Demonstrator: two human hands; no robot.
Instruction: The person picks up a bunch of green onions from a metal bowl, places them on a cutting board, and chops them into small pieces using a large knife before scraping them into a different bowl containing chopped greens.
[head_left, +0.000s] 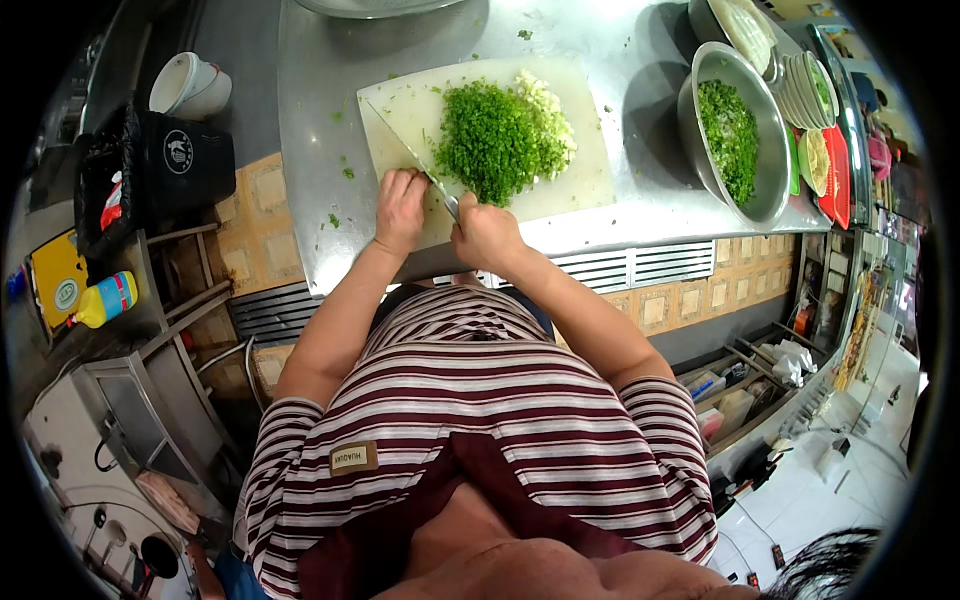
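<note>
My right hand (487, 234) grips the handle of a kitchen knife (405, 145), its blade slanting away to the far left over a white cutting board (397, 154). Beside the blade, on its left, is my left hand (401, 210) with curled fingertips close to the steel. Whether those fingers touch the blade or pinch something cannot be made out. Bits of green cling to the blade. To the right of the knife lies a heap of finely chopped scallion greens (484, 139), with pale chopped scallion whites (551, 127) along its right side.
A steel bowl (697, 139) of chopped scallions (727, 142) stands right on the steel table (322, 127). Behind it are stacked white bowls (799, 94) and a red basket (838, 180). A black bin (187, 157) and a white bucket (191, 90) stand left of the table.
</note>
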